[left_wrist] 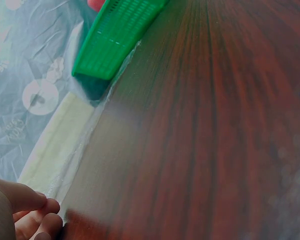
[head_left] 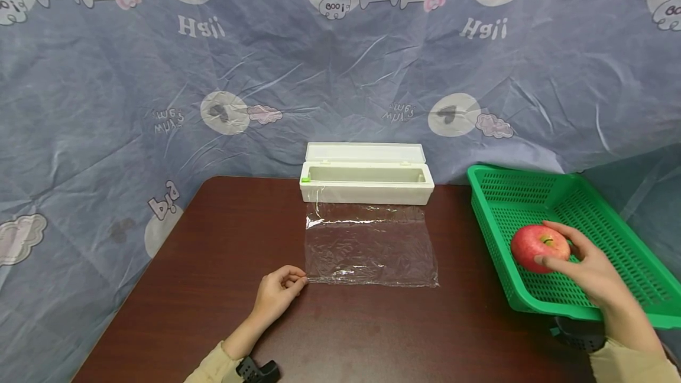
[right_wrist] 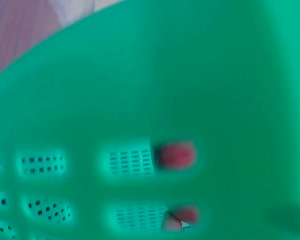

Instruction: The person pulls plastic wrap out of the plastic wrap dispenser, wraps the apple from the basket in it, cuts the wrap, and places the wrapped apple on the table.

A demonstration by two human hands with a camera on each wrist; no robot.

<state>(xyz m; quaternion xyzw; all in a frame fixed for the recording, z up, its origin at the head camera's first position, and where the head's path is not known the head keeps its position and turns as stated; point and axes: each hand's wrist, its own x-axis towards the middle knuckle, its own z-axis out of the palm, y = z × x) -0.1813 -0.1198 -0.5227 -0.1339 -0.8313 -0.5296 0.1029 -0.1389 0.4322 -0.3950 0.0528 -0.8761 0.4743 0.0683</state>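
A sheet of clear plastic wrap lies on the table, drawn out from a white dispenser box with its lid up. At the sheet's near left corner, my left hand pinches the edge between thumb and fingers. In the left wrist view, the fingertips meet at the film's edge. My right hand grips a red apple from its right side, over the green basket. The right wrist view is mostly filled by the basket wall, with red showing through its slots.
The brown wooden table carries the box and the wrap. The basket stands at its right side, with a raised rim under the right forearm. A grey-blue printed cloth hangs behind the table.
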